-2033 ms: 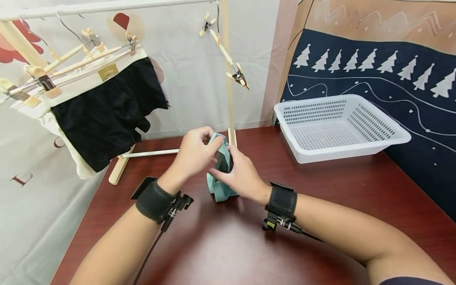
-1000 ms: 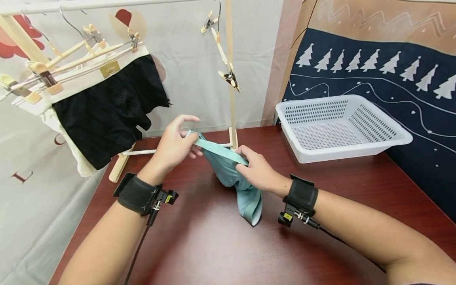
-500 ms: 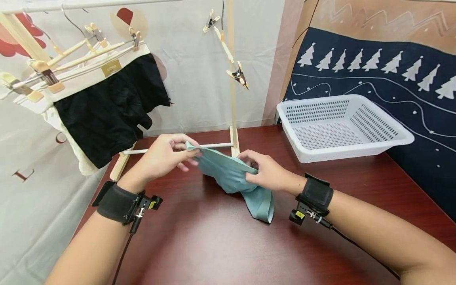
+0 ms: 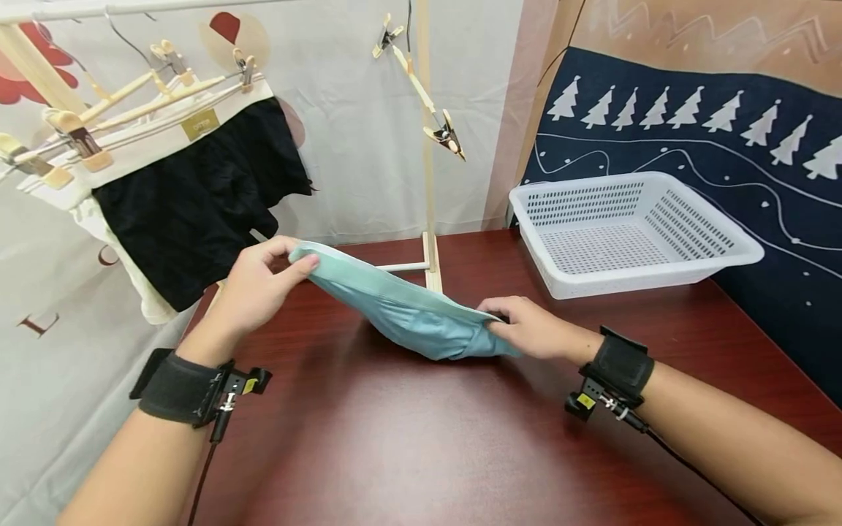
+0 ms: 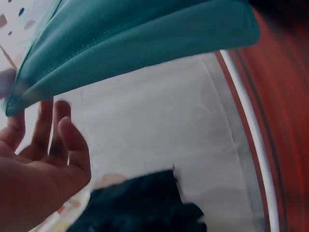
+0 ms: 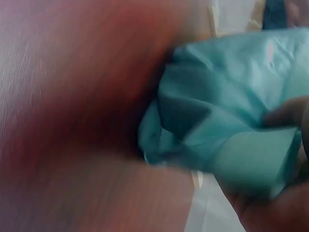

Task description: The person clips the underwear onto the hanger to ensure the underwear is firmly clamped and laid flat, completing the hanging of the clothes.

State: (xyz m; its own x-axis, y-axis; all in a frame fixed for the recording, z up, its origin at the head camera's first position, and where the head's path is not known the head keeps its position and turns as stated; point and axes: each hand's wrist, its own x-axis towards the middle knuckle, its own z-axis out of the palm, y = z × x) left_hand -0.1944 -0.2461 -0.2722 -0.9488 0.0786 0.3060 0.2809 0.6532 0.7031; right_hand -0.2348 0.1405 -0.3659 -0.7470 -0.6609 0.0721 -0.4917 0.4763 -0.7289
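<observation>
Between the two hands, the teal garment (image 4: 408,314) is now pulled out long and flat. Two seconds back it was a tight bundle bunched up between both palms; a second ago its waistband was only partly drawn out, with a loose end dangling below the right fingers. Now that end is gone and the band runs taut from one grip to the other. The left hand (image 4: 253,288) has swung up and away to its own side, thumb and forefinger pinching one corner of the waistband just above the table (image 4: 408,446). The right hand (image 4: 529,332) has slid out the opposite way and sits low, its fingers curled onto the other end, the cloth bunched under them and touching the wood. By my read, the piece is opened and squared up, ready to be handled as a flat item. Beyond the left fingers hangs the black garment (image 4: 197,197) on its rack; beyond the right ones, the white basket (image 4: 717,252) and a dangling clip hanger (image 4: 434,120).
</observation>
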